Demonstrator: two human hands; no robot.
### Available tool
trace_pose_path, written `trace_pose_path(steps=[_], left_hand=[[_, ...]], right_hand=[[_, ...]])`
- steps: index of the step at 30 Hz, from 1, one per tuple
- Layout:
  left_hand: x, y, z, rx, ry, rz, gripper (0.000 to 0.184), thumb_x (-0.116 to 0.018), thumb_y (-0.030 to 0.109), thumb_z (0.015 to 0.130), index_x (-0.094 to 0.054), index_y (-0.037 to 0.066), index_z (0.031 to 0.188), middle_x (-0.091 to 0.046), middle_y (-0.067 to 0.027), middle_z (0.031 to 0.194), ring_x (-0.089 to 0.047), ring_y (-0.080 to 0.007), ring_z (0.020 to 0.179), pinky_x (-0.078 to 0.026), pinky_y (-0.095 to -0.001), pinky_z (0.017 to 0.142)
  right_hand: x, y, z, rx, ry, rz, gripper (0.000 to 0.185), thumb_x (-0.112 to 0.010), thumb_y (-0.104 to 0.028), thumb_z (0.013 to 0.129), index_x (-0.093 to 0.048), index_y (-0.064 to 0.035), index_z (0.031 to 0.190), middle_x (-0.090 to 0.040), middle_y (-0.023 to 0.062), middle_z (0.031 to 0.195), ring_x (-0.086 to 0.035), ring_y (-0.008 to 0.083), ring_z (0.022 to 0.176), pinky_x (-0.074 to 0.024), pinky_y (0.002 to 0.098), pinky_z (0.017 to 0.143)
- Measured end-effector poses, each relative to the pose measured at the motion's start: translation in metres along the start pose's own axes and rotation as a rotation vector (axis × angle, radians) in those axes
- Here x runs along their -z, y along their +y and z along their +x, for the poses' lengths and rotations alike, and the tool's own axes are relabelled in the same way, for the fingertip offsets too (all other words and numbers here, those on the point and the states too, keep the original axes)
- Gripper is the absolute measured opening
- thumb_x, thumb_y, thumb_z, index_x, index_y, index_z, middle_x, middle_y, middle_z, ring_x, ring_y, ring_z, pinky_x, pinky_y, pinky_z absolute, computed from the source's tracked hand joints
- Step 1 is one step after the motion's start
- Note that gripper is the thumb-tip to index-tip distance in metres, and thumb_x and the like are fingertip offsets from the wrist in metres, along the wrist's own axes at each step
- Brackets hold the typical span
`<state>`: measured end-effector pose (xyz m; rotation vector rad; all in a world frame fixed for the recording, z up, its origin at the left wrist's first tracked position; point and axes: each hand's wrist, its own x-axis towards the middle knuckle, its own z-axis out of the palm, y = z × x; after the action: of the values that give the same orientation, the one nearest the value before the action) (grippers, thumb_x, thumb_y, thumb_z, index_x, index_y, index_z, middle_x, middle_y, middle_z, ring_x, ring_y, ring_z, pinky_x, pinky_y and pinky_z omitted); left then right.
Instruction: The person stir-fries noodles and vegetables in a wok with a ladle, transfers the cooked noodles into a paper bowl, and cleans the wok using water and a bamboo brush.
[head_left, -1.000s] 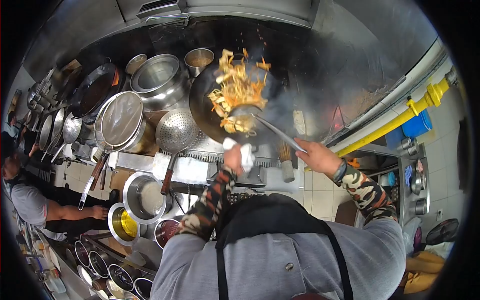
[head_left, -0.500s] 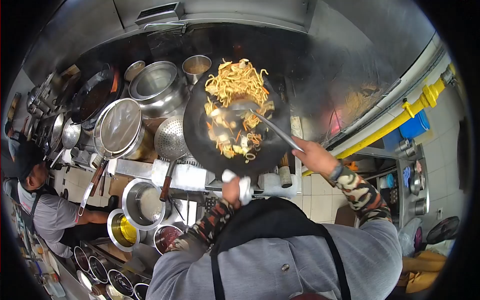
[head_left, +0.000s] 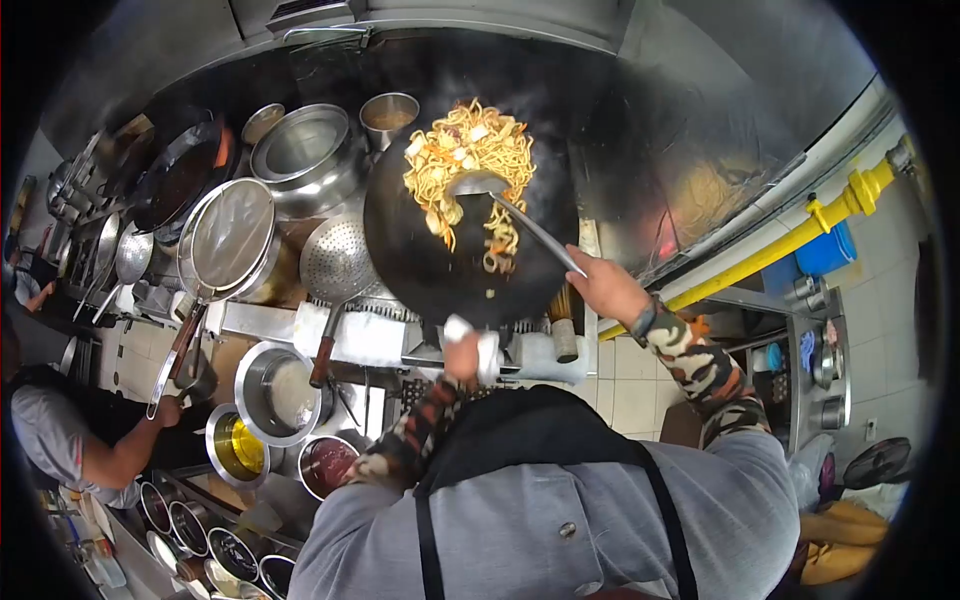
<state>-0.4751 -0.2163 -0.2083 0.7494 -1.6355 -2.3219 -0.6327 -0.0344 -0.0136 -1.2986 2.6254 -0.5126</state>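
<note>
A black wok [head_left: 415, 275] sits on the stove in front of me. Fried noodles [head_left: 495, 150] with pale chunks and orange strips lie in its far half, and a smaller trail of vegetable bits [head_left: 500, 250] runs towards me. My right hand [head_left: 608, 290] is closed round the handle of a metal ladle [head_left: 535, 235], whose bowl rests against the near side of the noodles. At the wok's near rim, my left hand [head_left: 461, 357] grips a folded white cloth [head_left: 487, 362]. Whatever part of the wok lies under that cloth is hidden.
Left of the wok are a perforated skimmer [head_left: 338, 255], a mesh strainer [head_left: 232, 235] and lidded pots [head_left: 300, 145]. A pot of yellow oil [head_left: 240, 450] stands lower left, near a co-worker [head_left: 60, 440]. Along the right runs a yellow pipe [head_left: 770, 260].
Most of the food has gathered at the wok's far side, leaving the near part barer. The ladle bowl has shifted slightly left and away. The co-worker's arm now reaches towards the pots.
</note>
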Motion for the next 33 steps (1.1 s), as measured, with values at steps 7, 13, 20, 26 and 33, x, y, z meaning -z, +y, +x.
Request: trace_pose_path(steps=[7, 13, 20, 26, 33], left_hand=[[-0.003, 0.059, 0.028, 0.482, -0.187, -0.690, 0.024, -0.039, 0.021, 0.092, -0.057, 0.008, 0.084, -0.058, -0.0071, 0.070, -0.058, -0.0247, 0.057, -0.044, -0.0331, 0.044], [0.000, 0.044, 0.034, 0.379, -0.094, -0.511, 0.024, -0.039, 0.022, 0.091, -0.056, 0.007, 0.083, -0.057, -0.0057, 0.067, -0.060, -0.0242, 0.056, -0.046, -0.0358, 0.043], [0.010, 0.017, -0.025, 0.247, -0.192, -0.486, 0.022, -0.045, 0.018, 0.091, -0.061, 0.003, 0.096, -0.065, -0.0103, 0.083, -0.065, -0.0284, 0.074, -0.053, -0.0377, 0.065], [-0.002, 0.070, 0.077, 0.422, -0.062, -0.616, 0.025, -0.042, 0.021, 0.091, -0.058, 0.005, 0.082, -0.060, -0.0066, 0.067, -0.059, -0.0238, 0.052, -0.047, -0.0329, 0.043], [0.032, -0.081, 0.203, -0.113, -0.137, -0.090, 0.021, -0.045, 0.018, 0.090, -0.058, 0.004, 0.081, -0.061, -0.0087, 0.068, -0.061, -0.0256, 0.054, -0.049, -0.0358, 0.044]], right_hand=[[0.042, -0.013, -0.049, -0.039, -0.224, 0.027, 0.044, -0.053, -0.024, 0.089, -0.048, 0.0014, 0.125, -0.061, 0.0268, 0.101, -0.058, 0.0426, 0.095, -0.0469, 0.0457, 0.083], [-0.006, 0.000, 0.004, -0.064, -0.139, -0.045, 0.047, -0.052, -0.023, 0.089, -0.045, 0.0022, 0.127, -0.063, 0.0258, 0.090, -0.061, 0.0429, 0.086, -0.0480, 0.0493, 0.076], [0.057, -0.014, -0.018, -0.028, 0.025, 0.105, 0.043, -0.052, -0.020, 0.092, -0.046, -0.0029, 0.131, -0.062, 0.0131, 0.079, -0.059, 0.0255, 0.062, -0.0483, 0.0368, 0.058], [0.062, -0.023, 0.034, -0.420, -0.092, 0.509, 0.042, -0.050, -0.022, 0.095, -0.045, -0.0060, 0.134, -0.053, 0.0005, 0.069, -0.048, 0.0083, 0.043, -0.0395, 0.0245, 0.035], [-0.007, -0.011, 0.048, -0.150, -0.145, 0.143, 0.045, -0.053, -0.021, 0.090, -0.048, -0.0007, 0.129, -0.062, 0.0267, 0.102, -0.060, 0.0402, 0.097, -0.0473, 0.0405, 0.086]])
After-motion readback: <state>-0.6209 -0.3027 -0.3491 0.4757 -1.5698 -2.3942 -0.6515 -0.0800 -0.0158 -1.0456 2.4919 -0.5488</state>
